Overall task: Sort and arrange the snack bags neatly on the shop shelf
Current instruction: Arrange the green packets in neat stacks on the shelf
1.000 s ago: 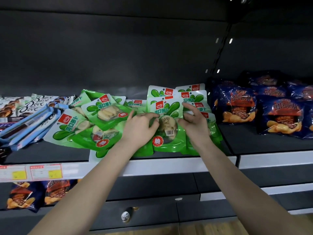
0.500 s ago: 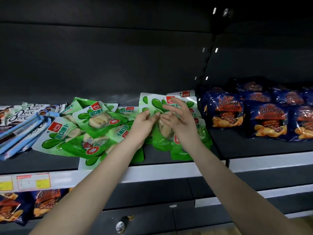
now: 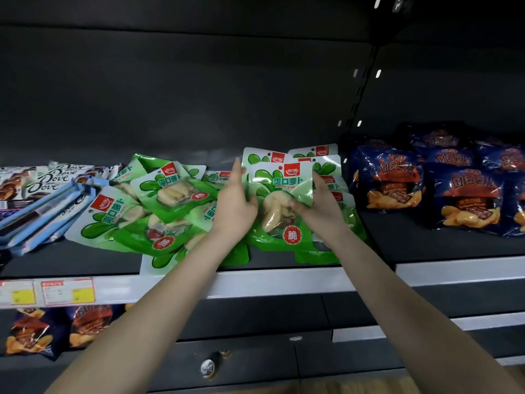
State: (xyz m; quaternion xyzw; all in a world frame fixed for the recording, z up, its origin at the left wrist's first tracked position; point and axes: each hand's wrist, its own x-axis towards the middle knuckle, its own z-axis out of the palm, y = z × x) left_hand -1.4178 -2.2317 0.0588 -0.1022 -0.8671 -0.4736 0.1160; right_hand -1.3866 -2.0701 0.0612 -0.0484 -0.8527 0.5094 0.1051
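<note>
Head camera view: a green-and-white plastic snack bag with a clear window (image 3: 279, 191) sits between both hands, roughly upright, at the middle of the dark shop shelf (image 3: 426, 247). The right hand (image 3: 321, 207) pinches its right edge, thumb on the front and fingers tucked behind. The left hand (image 3: 234, 206) lies flat along the left edge with its fingers straight and pointing up, so it's touching rather than gripping.

Right behind and under the bag is a stack of matching green bags (image 3: 326, 166). To the left there's a messy pile of green bags (image 3: 159, 206), overlapping and tilted every which way. Further left are white-wrapped Dove chocolate bars (image 3: 48, 177) and long pale blue packs (image 3: 42, 214). On the right stand dark blue crisp bags (image 3: 389, 180), apart from the green ones. Yellow price tags (image 3: 68, 291) sit on the shelf's white front strip.
</note>
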